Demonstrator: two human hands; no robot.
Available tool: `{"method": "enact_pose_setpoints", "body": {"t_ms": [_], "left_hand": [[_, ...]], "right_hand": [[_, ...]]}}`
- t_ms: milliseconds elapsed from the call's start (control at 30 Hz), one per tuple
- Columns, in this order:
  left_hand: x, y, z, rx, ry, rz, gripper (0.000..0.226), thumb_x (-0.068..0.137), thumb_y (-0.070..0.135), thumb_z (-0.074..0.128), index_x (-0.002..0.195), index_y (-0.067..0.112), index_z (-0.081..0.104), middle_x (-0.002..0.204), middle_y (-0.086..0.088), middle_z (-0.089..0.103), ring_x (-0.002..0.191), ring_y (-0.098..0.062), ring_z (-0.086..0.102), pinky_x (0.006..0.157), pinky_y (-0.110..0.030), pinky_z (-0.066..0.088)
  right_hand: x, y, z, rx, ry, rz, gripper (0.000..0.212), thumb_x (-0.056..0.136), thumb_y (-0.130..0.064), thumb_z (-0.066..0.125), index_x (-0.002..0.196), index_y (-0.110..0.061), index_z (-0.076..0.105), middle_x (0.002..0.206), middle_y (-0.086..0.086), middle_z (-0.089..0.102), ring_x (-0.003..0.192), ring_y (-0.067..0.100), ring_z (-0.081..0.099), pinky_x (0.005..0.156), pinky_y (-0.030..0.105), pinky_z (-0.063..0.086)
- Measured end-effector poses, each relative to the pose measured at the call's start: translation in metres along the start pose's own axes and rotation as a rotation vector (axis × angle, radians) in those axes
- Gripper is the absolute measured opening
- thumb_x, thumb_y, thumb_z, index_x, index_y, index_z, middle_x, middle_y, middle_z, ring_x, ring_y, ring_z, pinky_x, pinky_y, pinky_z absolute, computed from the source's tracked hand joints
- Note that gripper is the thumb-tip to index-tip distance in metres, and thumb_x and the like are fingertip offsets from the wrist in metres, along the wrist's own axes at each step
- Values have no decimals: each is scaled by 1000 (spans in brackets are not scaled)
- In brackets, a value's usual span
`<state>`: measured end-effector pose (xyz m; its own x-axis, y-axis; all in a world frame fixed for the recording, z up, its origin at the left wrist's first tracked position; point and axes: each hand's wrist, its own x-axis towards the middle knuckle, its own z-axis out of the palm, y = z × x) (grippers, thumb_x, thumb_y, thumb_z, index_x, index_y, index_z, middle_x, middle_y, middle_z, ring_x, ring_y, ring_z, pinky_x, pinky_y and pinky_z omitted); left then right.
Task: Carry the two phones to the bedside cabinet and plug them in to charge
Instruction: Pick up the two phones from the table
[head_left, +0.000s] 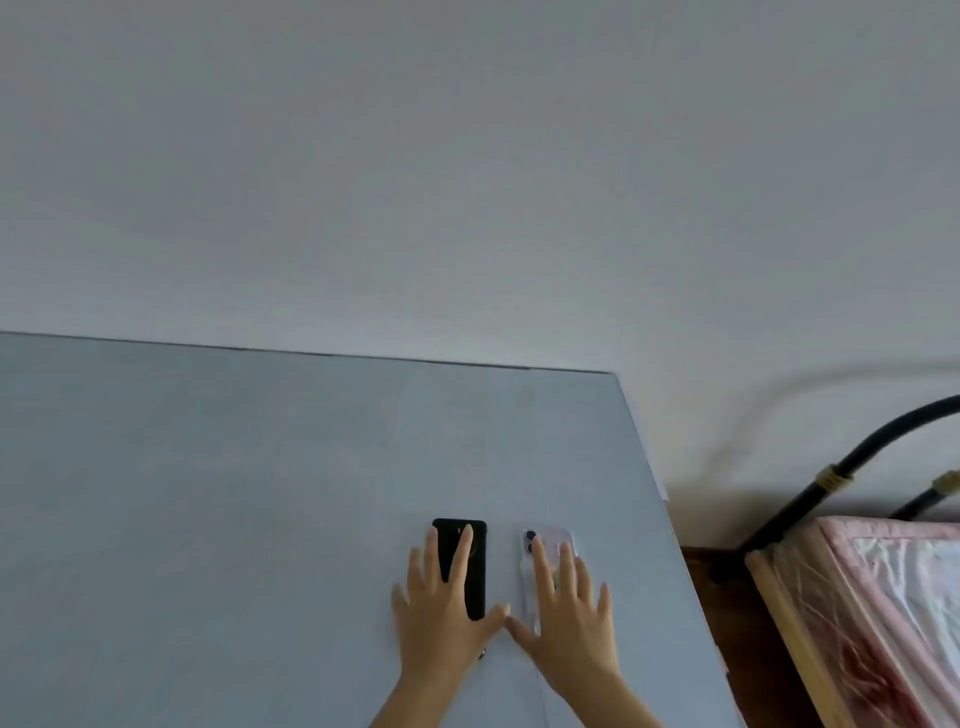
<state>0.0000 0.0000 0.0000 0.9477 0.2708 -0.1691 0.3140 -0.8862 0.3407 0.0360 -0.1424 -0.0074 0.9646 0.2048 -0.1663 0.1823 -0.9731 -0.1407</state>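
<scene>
Two phones lie face down side by side on a grey table (208, 493), near its right edge. The black phone (474, 577) is on the left. The pale lilac phone in a clear case (550, 538) is on the right, its camera lenses at the far end. My left hand (441, 613) lies flat on the black phone with straight, spread fingers. My right hand (563, 618) lies flat on the lilac phone the same way, hiding most of it. The thumbs of both hands almost meet between the phones. No bedside cabinet or charger shows.
A plain white wall (467, 182) rises behind the table. To the right, past the table's edge, stands a bed with a black metal frame (878, 441) and a pink mattress (883, 597) under plastic wrap. Dark wooden floor (727, 623) shows in the gap between.
</scene>
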Motion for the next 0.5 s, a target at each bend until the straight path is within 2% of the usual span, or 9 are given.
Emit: {"method": "enact_pose_setpoints", "body": {"t_ms": [67, 100, 167, 200, 233, 400, 500], "left_hand": [[11, 0, 1, -9, -30, -36, 97, 77, 75, 46, 148, 43, -13, 161, -5, -14, 149, -29, -3, 115, -52, 18], [15, 1, 1, 9, -40, -51, 97, 77, 74, 47, 148, 43, -12, 161, -7, -12, 149, -30, -1, 114, -52, 19], [23, 1, 4, 6, -40, -74, 98, 77, 73, 50, 149, 42, -9, 161, -10, -5, 148, -30, 3, 112, -51, 23], [24, 3, 4, 21, -54, -79, 98, 77, 72, 50, 150, 41, -7, 161, -11, -1, 148, -30, 5, 111, -50, 25], [26, 3, 5, 30, -56, -88, 97, 77, 71, 51, 150, 40, -4, 161, -11, 2, 147, -29, 8, 109, -49, 28], [35, 5, 3, -17, -38, -108, 101, 73, 63, 64, 151, 35, 7, 153, -12, 22, 136, -27, 30, 98, -39, 42], [34, 9, 3, -81, -32, -126, 97, 74, 53, 69, 151, 33, 13, 143, -11, 34, 124, -26, 42, 92, -33, 46]], "right_hand": [[9, 0, -1, 36, -7, 31, 92, 63, -74, 35, 136, -19, 39, 122, 22, 63, 101, 37, 67, 72, 55, 55], [12, -2, -2, 19, 15, 51, 94, 64, -75, 36, 140, -19, 33, 128, 24, 58, 108, 37, 64, 77, 55, 55], [19, -3, -2, -15, 40, 75, 100, 72, -77, 39, 150, -22, 8, 151, 25, 28, 133, 38, 40, 99, 52, 44], [23, -3, 0, -11, -30, 91, 103, 74, -79, 39, 151, -25, -3, 156, 22, 11, 139, 36, 28, 106, 47, 37], [24, -2, -1, 14, -89, 122, 106, 73, -80, 41, 150, -27, -8, 158, 20, 2, 141, 35, 22, 107, 44, 36], [29, -6, -10, 69, -184, 193, 116, 65, -82, 51, 150, -30, -9, 155, 20, 2, 139, 33, 21, 95, 38, 45], [31, -9, -13, 105, -202, 250, 115, 67, -72, 63, 150, -31, -6, 153, 21, 9, 139, 33, 22, 87, 34, 49]]}}
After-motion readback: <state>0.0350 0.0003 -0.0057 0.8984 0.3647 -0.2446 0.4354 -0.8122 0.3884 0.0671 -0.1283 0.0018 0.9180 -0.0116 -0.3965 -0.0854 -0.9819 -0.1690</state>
